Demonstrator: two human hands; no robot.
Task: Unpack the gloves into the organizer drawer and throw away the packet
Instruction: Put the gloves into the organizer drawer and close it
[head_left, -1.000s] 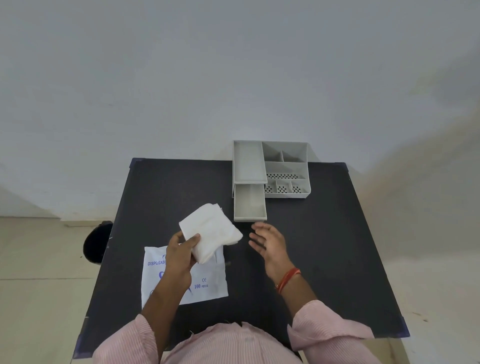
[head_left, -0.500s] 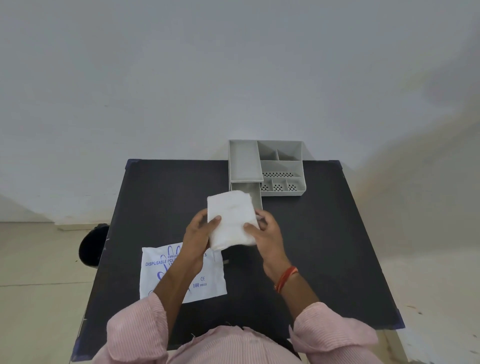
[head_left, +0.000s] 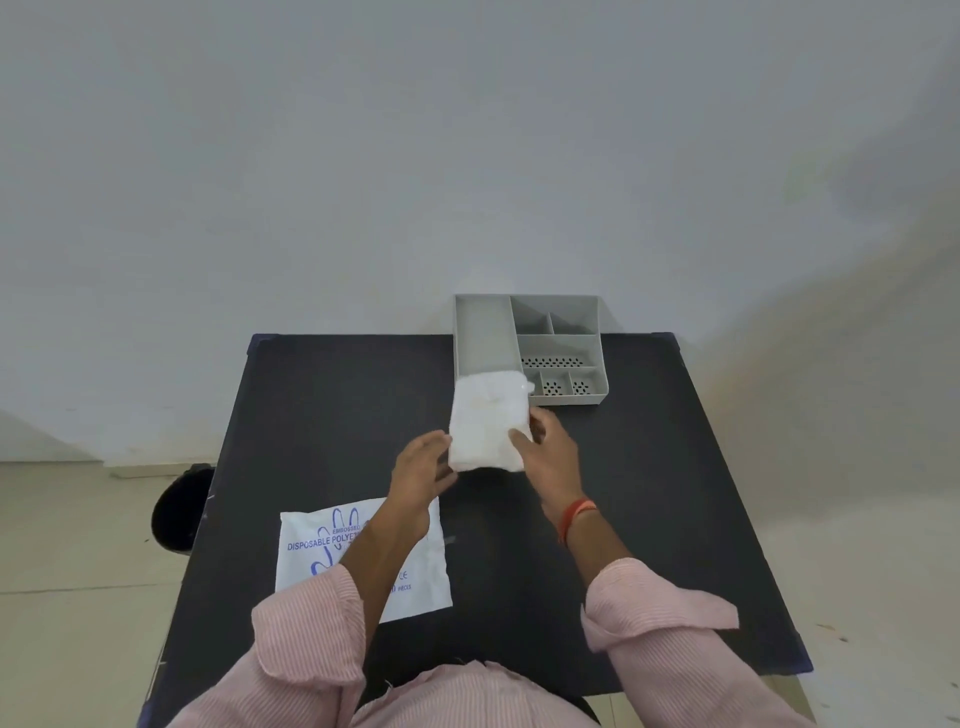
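A black rectangular table (head_left: 322, 415) carries everything. Beyond the grip stands a grey plastic compartmented organizer (head_left: 561, 345); its drawer is hidden under the held stack. Nearer the body than the grip, on the left, lies a flat white printed plastic packet (head_left: 306, 566). The left hand (head_left: 421, 467) and right hand (head_left: 550, 452) clamp a white folded stack of thin plastic gloves (head_left: 485, 423) between them from its two sides.

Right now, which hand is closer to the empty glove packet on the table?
Left. The left hand is just beyond the packet, its forearm crossing over it, while the right hand is farther off to the right, gripping the glove stack.
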